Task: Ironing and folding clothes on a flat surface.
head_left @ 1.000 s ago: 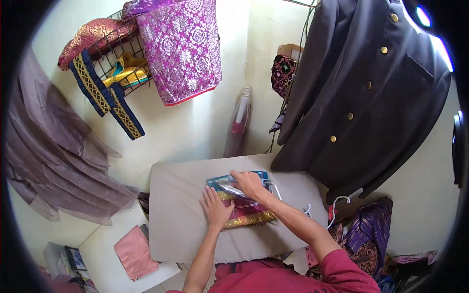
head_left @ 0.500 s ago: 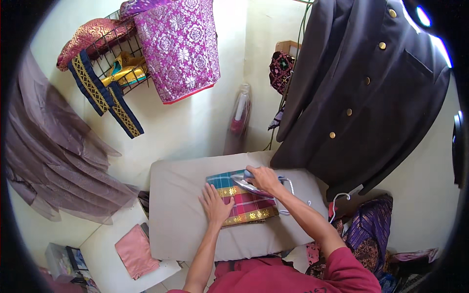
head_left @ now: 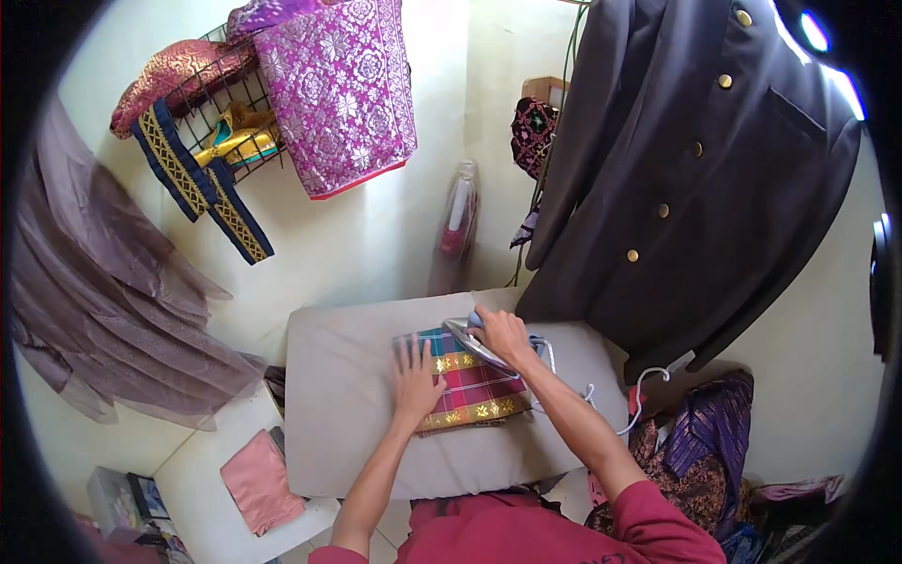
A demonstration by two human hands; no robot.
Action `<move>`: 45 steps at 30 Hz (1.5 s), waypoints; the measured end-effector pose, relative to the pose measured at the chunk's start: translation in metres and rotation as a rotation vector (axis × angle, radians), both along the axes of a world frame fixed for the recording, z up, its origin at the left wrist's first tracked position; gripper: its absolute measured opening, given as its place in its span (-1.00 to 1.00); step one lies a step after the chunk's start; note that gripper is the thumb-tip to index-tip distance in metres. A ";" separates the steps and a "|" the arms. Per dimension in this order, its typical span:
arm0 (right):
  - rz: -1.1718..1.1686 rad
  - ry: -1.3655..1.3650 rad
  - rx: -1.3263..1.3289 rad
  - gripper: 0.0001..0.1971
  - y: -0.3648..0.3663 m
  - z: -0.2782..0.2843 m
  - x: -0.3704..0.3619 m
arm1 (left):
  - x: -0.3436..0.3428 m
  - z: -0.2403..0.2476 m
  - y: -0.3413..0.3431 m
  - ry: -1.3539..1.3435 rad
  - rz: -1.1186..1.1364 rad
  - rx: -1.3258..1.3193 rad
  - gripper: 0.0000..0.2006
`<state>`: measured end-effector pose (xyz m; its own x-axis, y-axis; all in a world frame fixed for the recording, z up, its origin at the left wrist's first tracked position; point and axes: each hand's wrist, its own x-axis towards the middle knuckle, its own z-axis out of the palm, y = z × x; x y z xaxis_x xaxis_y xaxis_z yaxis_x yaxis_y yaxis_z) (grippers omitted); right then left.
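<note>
On my far left a sheer mauve drape (head_left: pixel 113 273) hangs down the wall; below it a clear box (head_left: pixel 115 493) sits by a white table (head_left: pixel 202 456), on which a pink cloth (head_left: pixel 263 484) lies folded; above these, a black wire basket (head_left: pixel 258 117) on the wall bears a red-and-gold cloth (head_left: pixel 178 80), a navy trim (head_left: pixel 169 155) dangling over its side, and a purple brocade (head_left: pixel 334 99) draped at its right. In the middle stands the padded board (head_left: pixel 329 414), covered in plain grey-beige; the person's left hand (head_left: pixel 413 387) is spread, fingers apart and gripping nothing, over the left part of a folded plaid cloth (head_left: pixel 474 383), its fingertips blurred, so I cannot tell how firmly it presses; the cloth lies at the board's middle, teal at the far edge, dark red nearer, with gold bands; the right hand (head_left: pixel 505 336) is wrapped about the handle of an iron (head_left: pixel 476 346), which lies slantwise over the cloth's upper right part, tip toward the far left; a white cord (head_left: pixel 552 355) curves out just beside that hand. Behind the board a wrapped roll (head_left: pixel 456 221) stands against the wall; rightward a black coat (head_left: pixel 695 179) hangs, gold-buttoned, above a heap of dark patterned clothes (head_left: pixel 709 423).
</note>
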<state>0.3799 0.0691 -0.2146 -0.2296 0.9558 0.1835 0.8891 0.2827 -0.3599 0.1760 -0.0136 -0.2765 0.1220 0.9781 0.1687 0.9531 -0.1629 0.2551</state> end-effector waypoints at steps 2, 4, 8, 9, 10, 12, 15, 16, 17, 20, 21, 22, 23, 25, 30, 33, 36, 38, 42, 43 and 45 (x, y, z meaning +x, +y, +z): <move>0.030 -0.005 0.005 -0.67 -0.010 -0.002 0.005 | -0.003 -0.007 0.006 -0.015 -0.117 -0.006 -0.18; 0.116 -0.014 -0.070 -0.64 -0.026 0.003 0.008 | -0.009 -0.020 0.003 -0.002 -0.104 0.029 -0.23; 0.033 -0.004 -0.054 -0.65 -0.036 0.007 0.011 | -0.005 -0.025 0.004 -0.030 -0.075 0.059 -0.34; 0.030 -0.003 -0.056 -0.65 -0.034 0.007 0.010 | -0.004 -0.024 0.004 -0.030 -0.079 0.057 -0.34; 0.005 0.016 -0.041 -0.65 -0.028 0.009 0.007 | -0.003 -0.023 0.004 -0.021 -0.082 0.061 -0.35; -0.009 0.041 -0.003 -0.65 -0.015 0.009 0.004 | -0.002 -0.023 0.004 -0.012 -0.085 0.064 -0.37; 0.007 0.027 -0.029 -0.65 -0.010 0.004 0.007 | -0.003 -0.025 0.005 0.012 -0.088 0.059 -0.38; 0.006 0.028 -0.029 -0.65 -0.011 0.002 0.008 | -0.003 -0.027 0.006 0.010 -0.088 0.060 -0.39; 0.076 0.011 -0.053 -0.66 -0.013 0.000 0.013 | -0.003 -0.028 0.006 0.007 -0.088 0.061 -0.39; 0.201 -0.007 -0.031 -0.68 -0.035 0.004 0.022 | -0.008 -0.033 0.005 0.029 -0.082 0.057 -0.41; 0.234 -0.037 -0.100 -0.68 -0.042 0.010 0.025 | -0.009 -0.033 0.005 0.028 -0.083 0.057 -0.41; 0.268 -0.067 -0.169 -0.68 -0.047 0.012 0.028 | -0.009 -0.034 0.005 0.041 -0.081 0.052 -0.42; 0.284 -0.045 -0.179 -0.68 -0.049 0.010 0.031 | -0.011 -0.035 0.005 0.054 -0.079 0.046 -0.42; 0.262 -0.040 -0.169 -0.68 -0.046 0.006 0.034 | -0.008 -0.033 0.006 0.054 -0.091 0.061 -0.42; 0.123 -0.008 -0.064 -0.67 -0.036 0.007 0.020 | -0.004 -0.030 0.006 0.020 -0.098 0.087 -0.44; 0.121 -0.050 -0.101 -0.67 -0.035 0.008 0.021 | -0.003 -0.025 0.005 -0.036 -0.095 0.089 -0.47; 0.207 -0.039 -0.144 -0.69 -0.045 0.010 0.027 | -0.008 -0.028 0.005 -0.023 -0.119 0.018 -0.50; 0.248 -0.041 -0.171 -0.67 -0.052 0.006 0.039 | -0.009 -0.030 0.005 -0.049 -0.105 -0.014 -0.51; 0.368 -0.043 -0.223 -0.62 -0.055 0.013 0.049 | -0.009 -0.029 0.005 -0.053 -0.102 -0.024 -0.52; 0.326 -0.050 -0.212 -0.61 -0.055 0.014 0.047 | -0.008 -0.028 0.005 -0.056 -0.098 -0.023 -0.53; 0.281 -0.057 -0.201 -0.61 -0.053 0.014 0.041 | -0.007 -0.027 0.005 -0.059 -0.096 -0.023 -0.54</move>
<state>0.4206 0.0164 -0.2002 -0.4937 0.8694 -0.0228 0.8066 0.4479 -0.3857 0.1694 -0.0084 -0.3032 0.2059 0.9661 0.1555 0.9168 -0.2460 0.3146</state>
